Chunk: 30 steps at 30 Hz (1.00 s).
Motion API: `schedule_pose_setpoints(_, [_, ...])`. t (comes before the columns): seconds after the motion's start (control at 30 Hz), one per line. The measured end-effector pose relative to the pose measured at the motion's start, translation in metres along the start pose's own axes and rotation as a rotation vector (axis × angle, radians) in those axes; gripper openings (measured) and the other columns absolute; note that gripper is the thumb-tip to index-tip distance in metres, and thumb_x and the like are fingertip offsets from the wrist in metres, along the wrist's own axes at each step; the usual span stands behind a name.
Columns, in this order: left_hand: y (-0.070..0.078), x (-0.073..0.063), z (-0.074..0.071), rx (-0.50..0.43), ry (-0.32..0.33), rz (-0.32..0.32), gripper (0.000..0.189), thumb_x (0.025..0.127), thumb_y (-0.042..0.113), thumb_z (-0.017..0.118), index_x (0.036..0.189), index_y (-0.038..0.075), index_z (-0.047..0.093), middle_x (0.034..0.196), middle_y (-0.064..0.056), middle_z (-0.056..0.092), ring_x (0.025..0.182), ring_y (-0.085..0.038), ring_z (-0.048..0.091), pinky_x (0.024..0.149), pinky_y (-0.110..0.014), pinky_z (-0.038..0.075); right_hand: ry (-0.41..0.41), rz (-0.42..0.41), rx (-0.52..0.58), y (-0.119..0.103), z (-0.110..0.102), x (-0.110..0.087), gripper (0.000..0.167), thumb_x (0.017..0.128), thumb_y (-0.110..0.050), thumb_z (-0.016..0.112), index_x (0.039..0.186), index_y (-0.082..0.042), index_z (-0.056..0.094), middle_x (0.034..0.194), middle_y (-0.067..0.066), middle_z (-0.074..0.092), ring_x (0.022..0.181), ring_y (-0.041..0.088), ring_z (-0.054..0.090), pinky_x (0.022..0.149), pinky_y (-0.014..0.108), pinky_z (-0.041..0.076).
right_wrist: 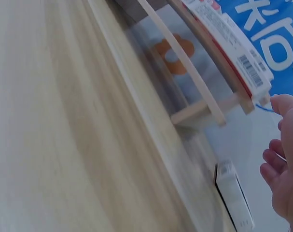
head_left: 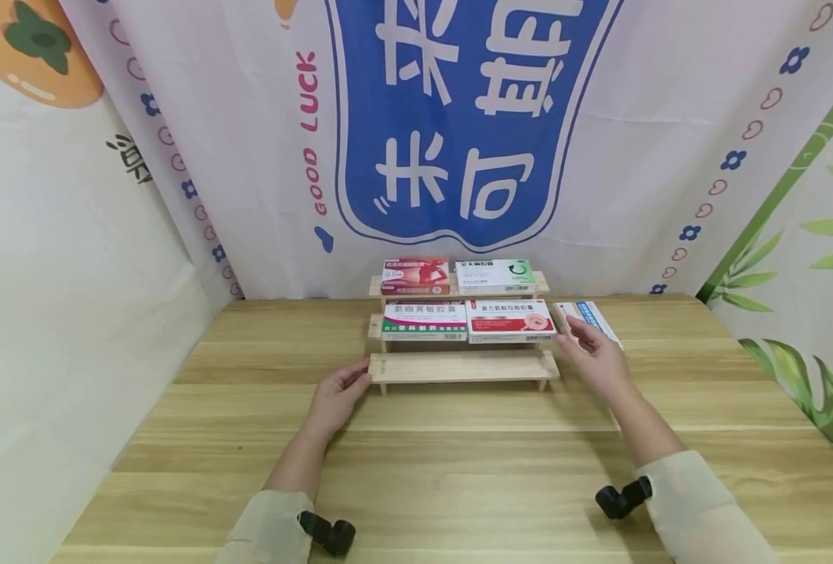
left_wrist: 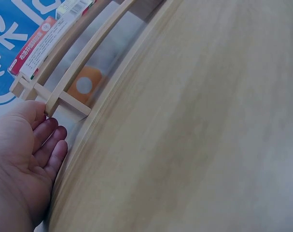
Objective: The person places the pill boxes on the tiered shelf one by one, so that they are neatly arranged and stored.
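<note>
A three-step wooden display rack (head_left: 465,366) stands on the table, its front step bare. My left hand (head_left: 336,398) holds the left end of that step at the fingertips, the other fingers loosely bent in the left wrist view. My right hand (head_left: 598,366) is at the right end of the middle step, fingers loosely bent, beside a red-and-white medicine box (head_left: 509,319). Whether its fingertips touch the box or the wood is unclear. A white, green and magenta medicine box (head_left: 425,321) shares the middle step. On the back step lie a red box (head_left: 416,276) and a white-and-green box (head_left: 495,276).
Behind my right hand a white-and-blue box (head_left: 599,317) lies on the table (head_left: 458,470), partly hidden. A printed cloth (head_left: 268,157) with large blue lettering hangs behind the rack. Patterned cloths hang at both sides too.
</note>
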<state>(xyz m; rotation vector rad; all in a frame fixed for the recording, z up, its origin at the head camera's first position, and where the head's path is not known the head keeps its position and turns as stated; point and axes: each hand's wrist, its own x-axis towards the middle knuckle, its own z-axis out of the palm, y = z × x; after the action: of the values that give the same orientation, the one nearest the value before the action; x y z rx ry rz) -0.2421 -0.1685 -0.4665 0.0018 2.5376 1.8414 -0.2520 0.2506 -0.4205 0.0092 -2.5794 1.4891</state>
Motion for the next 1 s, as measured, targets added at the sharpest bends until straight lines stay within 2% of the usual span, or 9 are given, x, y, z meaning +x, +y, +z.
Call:
schedule_pose_setpoints(0.17, [0.001, 0.001, -0.001, -0.001, 0.001, 0.005, 0.039, 0.098, 0.019, 0.059, 0.135, 0.004, 0.057, 0.142, -0.015, 0.055, 0.135, -0.032, 0.048, 0.116, -0.046, 0.037, 0.065, 0.045, -0.111, 0.015, -0.012, -0.001, 0.061, 0.098, -0.035, 0.058, 0.146, -0.002, 0.041, 0.151, 0.031, 0.035, 0.139, 0.048, 0.034, 0.116, 0.059, 0.03])
schedule_pose_setpoints(0.3, [0.002, 0.0, -0.001, -0.01, -0.002, 0.003, 0.04, 0.098, 0.019, 0.059, 0.135, 0.003, 0.056, 0.143, -0.015, 0.055, 0.136, -0.032, 0.048, 0.116, -0.045, 0.036, 0.095, 0.096, -0.231, 0.028, -0.016, -0.001, 0.069, 0.098, -0.044, 0.055, 0.147, 0.0, 0.038, 0.153, 0.033, 0.028, 0.141, 0.052, 0.027, 0.116, 0.064, 0.023])
schedule_pose_setpoints(0.53, [0.003, -0.001, 0.0, -0.008, 0.003, 0.013, 0.041, 0.098, 0.019, 0.06, 0.135, 0.002, 0.056, 0.142, -0.015, 0.055, 0.135, -0.032, 0.049, 0.115, -0.046, 0.038, 0.119, 0.208, -0.31, 0.045, -0.015, 0.001, 0.077, 0.096, -0.049, 0.054, 0.148, 0.004, 0.033, 0.155, 0.034, 0.022, 0.141, 0.054, 0.024, 0.117, 0.064, 0.022])
schedule_pose_setpoints(0.73, [0.001, 0.0, 0.001, -0.002, 0.016, 0.017, 0.038, 0.097, 0.016, 0.061, 0.132, 0.004, 0.059, 0.139, -0.014, 0.058, 0.133, -0.031, 0.051, 0.114, -0.045, 0.04, 0.101, 0.25, -0.338, 0.052, -0.011, 0.004, 0.082, 0.095, -0.052, 0.055, 0.147, 0.007, 0.032, 0.154, 0.036, 0.019, 0.14, 0.055, 0.023, 0.116, 0.064, 0.025])
schedule_pose_setpoints(1.0, [0.001, -0.001, 0.001, -0.003, 0.015, 0.01, 0.037, 0.097, 0.016, 0.061, 0.132, 0.005, 0.06, 0.139, -0.013, 0.059, 0.133, -0.03, 0.052, 0.114, -0.045, 0.039, 0.158, 0.285, -0.357, 0.054, -0.005, 0.008, 0.089, 0.089, -0.052, 0.064, 0.146, 0.008, 0.033, 0.152, 0.034, 0.025, 0.138, 0.052, 0.03, 0.116, 0.06, 0.028])
